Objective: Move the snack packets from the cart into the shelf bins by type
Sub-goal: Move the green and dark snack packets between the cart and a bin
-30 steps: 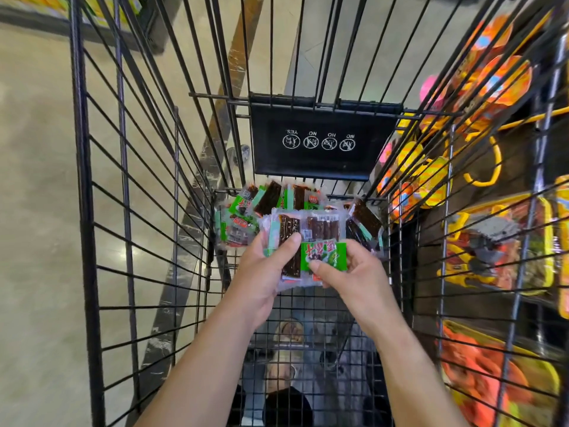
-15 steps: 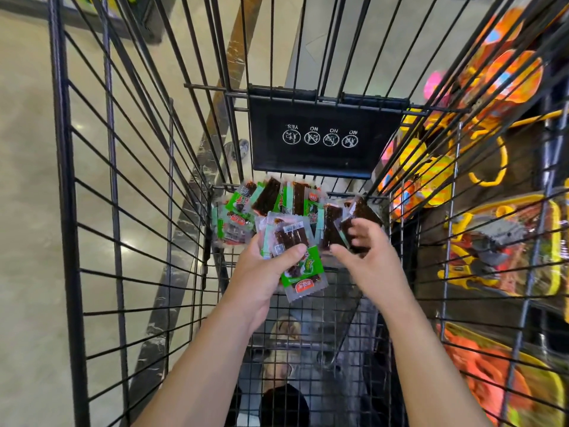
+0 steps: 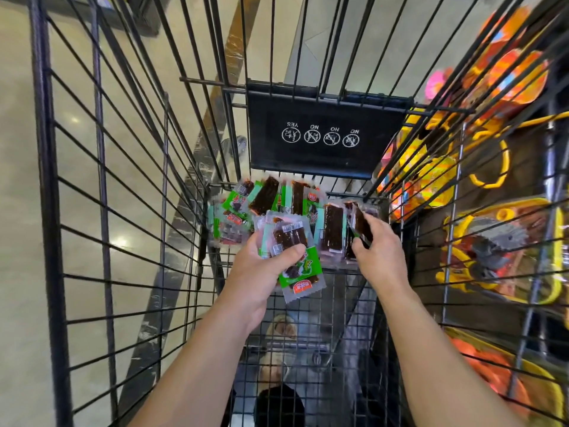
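A glossy beige floor (image 3: 18, 211) shows through the left wall of the black wire shopping cart (image 3: 104, 211). At the cart's far end, on its mesh bottom, lies a loose pile of clear-and-green snack packets with dark brown strips inside (image 3: 264, 195), just below a black plastic flap printed with white circular symbols (image 3: 323, 149). The left hand (image 3: 258, 278) is raised just in front of the pile; its grip is clamped on a small fanned stack of the same packets (image 3: 292, 238), thumb across the top one, whose green end hangs towards the camera. To the right, the right hand (image 3: 381, 254) reaches into the pile's right edge, its grip pinched together on a single dark-strip packet (image 3: 361, 223), which tilts upward. Beyond the cart's right wall hang orange and yellow packaged toys (image 3: 498, 251).
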Demonstrator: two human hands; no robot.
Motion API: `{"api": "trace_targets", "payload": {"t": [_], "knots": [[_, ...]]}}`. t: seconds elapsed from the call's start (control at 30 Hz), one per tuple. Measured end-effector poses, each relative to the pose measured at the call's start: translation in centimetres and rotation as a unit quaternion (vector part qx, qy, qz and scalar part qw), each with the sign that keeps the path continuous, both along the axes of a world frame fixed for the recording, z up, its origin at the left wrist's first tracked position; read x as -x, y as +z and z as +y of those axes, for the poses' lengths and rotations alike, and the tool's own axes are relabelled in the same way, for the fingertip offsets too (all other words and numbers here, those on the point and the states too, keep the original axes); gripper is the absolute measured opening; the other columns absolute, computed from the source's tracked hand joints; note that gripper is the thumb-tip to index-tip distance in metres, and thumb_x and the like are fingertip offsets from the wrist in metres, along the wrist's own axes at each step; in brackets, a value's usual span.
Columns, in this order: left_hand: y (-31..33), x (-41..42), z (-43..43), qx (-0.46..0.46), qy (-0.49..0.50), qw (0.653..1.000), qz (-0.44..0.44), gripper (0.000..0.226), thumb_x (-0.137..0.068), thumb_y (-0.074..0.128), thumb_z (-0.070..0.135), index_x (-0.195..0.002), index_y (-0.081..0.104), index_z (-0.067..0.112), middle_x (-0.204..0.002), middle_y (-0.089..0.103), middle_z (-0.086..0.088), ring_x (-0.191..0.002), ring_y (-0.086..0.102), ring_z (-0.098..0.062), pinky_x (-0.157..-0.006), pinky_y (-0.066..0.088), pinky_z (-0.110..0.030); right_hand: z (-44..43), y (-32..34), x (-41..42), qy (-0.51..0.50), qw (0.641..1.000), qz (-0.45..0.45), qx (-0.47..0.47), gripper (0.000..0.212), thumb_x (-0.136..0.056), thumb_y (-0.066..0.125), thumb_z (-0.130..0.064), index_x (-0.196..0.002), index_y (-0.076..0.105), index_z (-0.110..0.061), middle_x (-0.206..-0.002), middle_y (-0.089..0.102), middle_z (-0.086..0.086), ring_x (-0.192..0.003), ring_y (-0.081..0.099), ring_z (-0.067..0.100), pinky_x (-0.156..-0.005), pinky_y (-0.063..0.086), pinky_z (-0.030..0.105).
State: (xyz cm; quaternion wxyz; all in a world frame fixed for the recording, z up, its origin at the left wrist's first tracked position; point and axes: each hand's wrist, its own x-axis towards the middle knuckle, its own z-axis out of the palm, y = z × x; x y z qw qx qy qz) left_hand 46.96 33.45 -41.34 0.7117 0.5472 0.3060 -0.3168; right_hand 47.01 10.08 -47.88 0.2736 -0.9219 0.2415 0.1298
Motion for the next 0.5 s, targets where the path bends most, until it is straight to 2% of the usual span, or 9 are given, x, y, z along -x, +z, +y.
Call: {"api": "trace_targets", "payload": {"t": [0.1, 0.17, 0.27, 0.33, 0.43, 0.47, 0.5], "knots": [[-0.2, 0.0, 0.0, 0.007, -0.01, 1.0, -0.002, 0.053, -0.076, 0.093, 0.024, -0.111, 0.061, 0.048, -0.103, 0.081, 0.012, -0.096, 0.079, -0.012, -0.092, 0.058, -0.045, 1.0, 0.7, 0.1, -0.041, 0.998, -0.046, 0.034, 0.046, -0.101, 0.054, -0.02, -0.147, 0.053, -0.024, -0.142, 0.059, -0.002, -0.124, 0.056, 0.025, -0.105, 0.045, 0.042], [-0.3, 0.0, 0.1, -0.004, -0.012, 1.0, -0.004, 0.053, -0.077, 0.093, 0.024, -0.111, 0.06, 0.048, -0.102, 0.081, 0.013, -0.094, 0.079, -0.01, -0.084, 0.057, -0.041, 1.6, 1.7, 0.1, -0.077, 0.993, -0.081, 0.044, 0.044, -0.101, 0.051, -0.019, -0.145, 0.054, -0.027, -0.135, 0.064, -0.001, -0.12, 0.059, 0.026, -0.101, 0.048, 0.043], [0.1, -0.1, 0.2, -0.014, -0.008, 1.0, -0.007, 0.059, -0.076, 0.093, 0.026, -0.121, 0.06, 0.043, -0.104, 0.081, 0.011, -0.095, 0.079, -0.012, -0.084, 0.057, -0.041, 1.9, 2.9, 0.5, -0.116, 0.987, -0.108, 0.028, 0.041, -0.102, 0.051, -0.023, -0.142, 0.054, -0.031, -0.119, 0.07, 0.004, -0.104, 0.064, 0.027, -0.089, 0.051, 0.041], [0.7, -0.1, 0.3, -0.014, -0.005, 1.0, -0.009, 0.072, -0.068, 0.094, 0.031, -0.13, 0.058, 0.039, -0.109, 0.081, 0.008, -0.095, 0.079, -0.013, -0.086, 0.058, -0.043, 1.9, 3.8, 0.8, -0.144, 0.984, -0.101, -0.033, 0.04, -0.102, 0.054, -0.026, -0.142, 0.053, -0.028, -0.116, 0.07, 0.003, -0.103, 0.063, 0.023, -0.088, 0.052, 0.036], [2.3, 0.0, 0.8, -0.009, -0.003, 1.0, -0.021, 0.075, -0.059, 0.094, 0.036, -0.124, 0.059, 0.044, -0.108, 0.081, 0.01, -0.093, 0.08, -0.012, -0.078, 0.059, -0.04, 2.3, 5.6, 1.5, -0.167, 0.966, -0.114, -0.163, 0.041, -0.101, 0.063, -0.022, -0.141, 0.057, -0.016, -0.121, 0.065, -0.009, -0.112, 0.057, 0.003, -0.094, 0.044, 0.013], [3.3, 0.1, 1.0, -0.012, -0.009, 1.0, -0.028, 0.073, -0.058, 0.093, 0.036, -0.123, 0.06, 0.045, -0.108, 0.081, 0.011, -0.092, 0.08, -0.012, -0.073, 0.06, -0.037, 2.6, 6.6, 1.9, -0.171, 0.959, -0.117, -0.194, 0.04, -0.1, 0.065, -0.021, -0.139, 0.059, -0.013, -0.124, 0.067, -0.006, -0.113, 0.058, 0.004, -0.099, 0.045, 0.017], [4.5, 0.2, 1.4, -0.022, -0.014, 0.999, -0.033, 0.076, -0.058, 0.093, 0.037, -0.127, 0.06, 0.043, -0.11, 0.081, 0.01, -0.093, 0.08, -0.012, -0.07, 0.06, -0.035, 3.0, 7.7, 2.4, -0.175, 0.951, -0.119, -0.225, 0.035, -0.1, 0.066, -0.019, -0.134, 0.063, -0.014, -0.124, 0.07, -0.003, -0.113, 0.062, 0.01, -0.103, 0.049, 0.029]]}}
